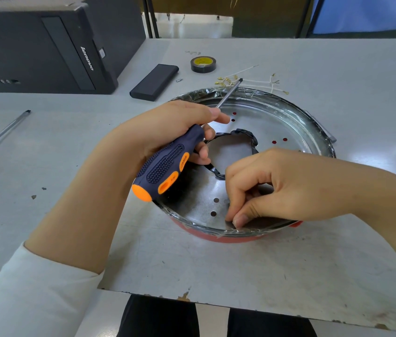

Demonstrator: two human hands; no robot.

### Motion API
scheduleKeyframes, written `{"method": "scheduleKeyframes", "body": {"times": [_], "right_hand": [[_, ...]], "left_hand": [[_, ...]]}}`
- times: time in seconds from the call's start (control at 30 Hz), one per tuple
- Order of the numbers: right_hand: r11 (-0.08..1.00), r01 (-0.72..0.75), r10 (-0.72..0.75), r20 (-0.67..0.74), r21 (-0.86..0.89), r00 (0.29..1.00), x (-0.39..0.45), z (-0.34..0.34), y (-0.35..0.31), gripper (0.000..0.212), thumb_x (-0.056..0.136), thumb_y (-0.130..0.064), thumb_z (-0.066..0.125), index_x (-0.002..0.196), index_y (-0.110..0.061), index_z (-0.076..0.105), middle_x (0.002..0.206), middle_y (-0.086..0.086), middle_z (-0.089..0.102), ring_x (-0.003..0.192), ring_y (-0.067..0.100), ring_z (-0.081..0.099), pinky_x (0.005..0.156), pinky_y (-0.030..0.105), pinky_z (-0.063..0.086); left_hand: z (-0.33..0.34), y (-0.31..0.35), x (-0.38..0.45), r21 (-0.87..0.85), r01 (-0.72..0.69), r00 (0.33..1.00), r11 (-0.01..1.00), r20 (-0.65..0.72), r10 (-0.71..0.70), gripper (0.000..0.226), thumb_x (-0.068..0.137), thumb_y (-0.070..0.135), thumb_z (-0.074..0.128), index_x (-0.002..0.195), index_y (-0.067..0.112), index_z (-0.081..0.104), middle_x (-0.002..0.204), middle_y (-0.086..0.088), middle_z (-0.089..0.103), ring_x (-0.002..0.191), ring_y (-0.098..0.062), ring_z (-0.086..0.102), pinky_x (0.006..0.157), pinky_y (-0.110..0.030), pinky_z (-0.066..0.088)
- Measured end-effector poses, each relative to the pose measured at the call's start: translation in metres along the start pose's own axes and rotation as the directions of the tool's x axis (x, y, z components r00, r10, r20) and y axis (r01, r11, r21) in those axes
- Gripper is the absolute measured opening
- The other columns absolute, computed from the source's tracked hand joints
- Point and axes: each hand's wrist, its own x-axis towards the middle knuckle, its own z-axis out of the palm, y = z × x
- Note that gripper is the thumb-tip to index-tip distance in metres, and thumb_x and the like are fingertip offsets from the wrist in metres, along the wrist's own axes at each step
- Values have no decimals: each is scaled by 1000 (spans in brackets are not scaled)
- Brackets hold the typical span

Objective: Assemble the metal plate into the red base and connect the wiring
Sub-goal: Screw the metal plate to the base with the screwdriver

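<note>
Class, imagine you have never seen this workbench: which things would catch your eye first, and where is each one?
Probably the screwdriver with its navy and orange handle, gripped in the left hand at the centre of the view. Beneath it, the round metal plate sits in the red base, where the right hand pinches something small at the plate's near rim. The black computer case fills the far left corner of the table.

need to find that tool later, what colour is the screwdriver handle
Dark navy with orange inserts and an orange end cap on the screwdriver, seen in the head view.
</note>
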Motion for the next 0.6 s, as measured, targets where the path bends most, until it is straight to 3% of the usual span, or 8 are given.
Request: {"method": "scheduleKeyframes", "body": {"times": [0.1, 0.27, 0.6], "right_hand": [[1000, 9, -9, -3, -4, 1000, 0, 0, -1, 10, 78, -26, 75, 74, -34, 71, 81, -14, 63, 80, 9, 62, 76, 28, 49], [1000, 9, -9, -8, 3, 1000, 0, -1, -2, 10, 78, -22, 76, 76, -32, 74, 81, -13, 65, 83, 7, 63, 78, 24, 48], [999, -20, 20, 4, 38, 1000, 1, -1, 0, 4, 72, -36, 73, 76, -36, 73, 83, -11, 65, 84, 10, 64, 76, 48, 54]], "left_hand": [[0, 0, 0, -7, -2, 1000, 1000, 0, 2, 25, 100, 24, 50, 112, 8, 66, 59, 3, 54, 45, -15, 52, 52, -28, 54], [1, 0, -1, -2, 4, 1000, 1000, -1, -4, 24, 100, 24, 50, 111, 9, 66, 60, 2, 53, 45, -14, 52, 52, -28, 54], [1, 0, -2, -7, -4, 1000, 1000, -9, 4, 25, 100, 24, 51, 111, 8, 66, 59, 3, 54, 45, -15, 51, 53, -27, 53]]}}
